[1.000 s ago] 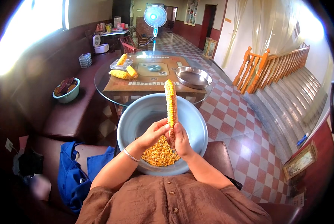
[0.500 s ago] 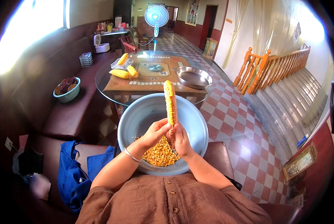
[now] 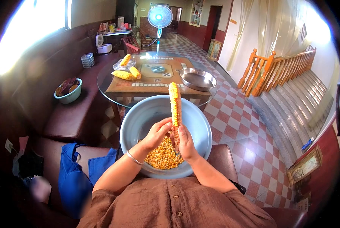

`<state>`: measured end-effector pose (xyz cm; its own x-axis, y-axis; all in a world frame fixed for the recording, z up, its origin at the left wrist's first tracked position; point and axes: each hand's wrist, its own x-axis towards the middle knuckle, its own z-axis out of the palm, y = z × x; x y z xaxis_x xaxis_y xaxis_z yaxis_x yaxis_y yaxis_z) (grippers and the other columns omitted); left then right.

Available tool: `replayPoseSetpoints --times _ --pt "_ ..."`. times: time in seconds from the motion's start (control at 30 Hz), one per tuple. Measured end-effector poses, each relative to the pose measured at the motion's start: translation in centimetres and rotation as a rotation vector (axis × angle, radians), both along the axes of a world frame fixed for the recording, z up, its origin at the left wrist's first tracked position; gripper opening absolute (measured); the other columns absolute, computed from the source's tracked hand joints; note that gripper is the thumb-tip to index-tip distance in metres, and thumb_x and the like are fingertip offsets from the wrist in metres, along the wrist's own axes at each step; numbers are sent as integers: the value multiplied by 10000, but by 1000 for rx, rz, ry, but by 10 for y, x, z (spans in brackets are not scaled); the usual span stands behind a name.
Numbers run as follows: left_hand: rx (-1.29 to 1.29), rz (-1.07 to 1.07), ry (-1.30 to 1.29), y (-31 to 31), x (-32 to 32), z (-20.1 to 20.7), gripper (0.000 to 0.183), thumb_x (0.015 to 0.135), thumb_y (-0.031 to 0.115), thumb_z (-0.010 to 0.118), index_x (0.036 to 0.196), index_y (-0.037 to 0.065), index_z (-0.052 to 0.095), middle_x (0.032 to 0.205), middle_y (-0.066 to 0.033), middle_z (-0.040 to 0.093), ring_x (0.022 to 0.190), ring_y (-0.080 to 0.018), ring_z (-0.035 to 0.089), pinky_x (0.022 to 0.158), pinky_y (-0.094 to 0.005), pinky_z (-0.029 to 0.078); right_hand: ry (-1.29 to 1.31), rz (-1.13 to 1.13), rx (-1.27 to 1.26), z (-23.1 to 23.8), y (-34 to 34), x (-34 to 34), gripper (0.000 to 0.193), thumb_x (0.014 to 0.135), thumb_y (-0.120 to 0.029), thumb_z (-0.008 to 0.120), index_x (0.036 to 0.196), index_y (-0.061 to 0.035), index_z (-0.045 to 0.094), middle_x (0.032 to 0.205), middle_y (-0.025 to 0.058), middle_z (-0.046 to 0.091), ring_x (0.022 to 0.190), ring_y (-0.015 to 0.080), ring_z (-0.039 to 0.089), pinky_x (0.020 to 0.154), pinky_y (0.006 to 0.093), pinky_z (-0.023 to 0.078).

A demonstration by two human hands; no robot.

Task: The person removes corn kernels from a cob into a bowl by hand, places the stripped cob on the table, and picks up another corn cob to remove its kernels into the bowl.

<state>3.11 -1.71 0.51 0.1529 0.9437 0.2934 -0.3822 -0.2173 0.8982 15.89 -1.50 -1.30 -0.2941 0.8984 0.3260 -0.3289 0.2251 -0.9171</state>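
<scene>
My right hand (image 3: 186, 143) grips the corn cob (image 3: 175, 110) upright while my left hand (image 3: 157, 133) thumbs kernels (image 3: 163, 155) into the basin (image 3: 139, 121); its lower part is bare, and three cobs (image 3: 126, 69) wait.

1. A home's living room: a dark red sofa (image 3: 69, 114) runs along the wall under a bright window (image 3: 29, 34).
2. A round glass-topped bench (image 3: 154, 78) stands on the checkered tile floor (image 3: 249, 136).
3. A wooden staircase railing (image 3: 280, 68) climbs at the right beside curtains (image 3: 268, 26).
4. A standing fan (image 3: 159, 17) and a framed picture (image 3: 305, 167) leaning low against the wall complete the domestic look.
</scene>
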Motion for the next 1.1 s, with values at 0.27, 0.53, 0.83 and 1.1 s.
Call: replayPoseSetpoints --times 0.27,0.53,0.83,1.1 --pt "121 -6 100 7 -1 -12 149 887 165 553 842 38 492 727 15 489 670 -59 435 603 -212 403 -116 -34 104 -11 5 7 261 967 -264 357 1033 -35 462 845 13 487 727 73 448 642 222 389" --pt "279 109 439 -3 -7 0 155 934 184 437 882 43 474 758 11 462 696 -81 435 615 -219 393 10 14 71 -8 7 5 300 968 -252 346 1078 -3 473 937 38 515 852 118 471 778 270 394" --pt "188 56 190 3 1 -8 168 923 178 462 858 36 525 710 13 486 662 -53 432 594 -214 397 -129 11 112 -10 3 7 325 971 -248 333 1162 -7 439 1033 59 520 940 103 477 823 248 399" --pt "159 -58 103 1 -12 -6 185 929 197 446 890 33 523 696 20 474 632 -54 437 573 -206 393 -3 190 -59 14 -7 13 293 971 -246 327 1111 -25 461 929 8 525 803 65 482 709 199 407"
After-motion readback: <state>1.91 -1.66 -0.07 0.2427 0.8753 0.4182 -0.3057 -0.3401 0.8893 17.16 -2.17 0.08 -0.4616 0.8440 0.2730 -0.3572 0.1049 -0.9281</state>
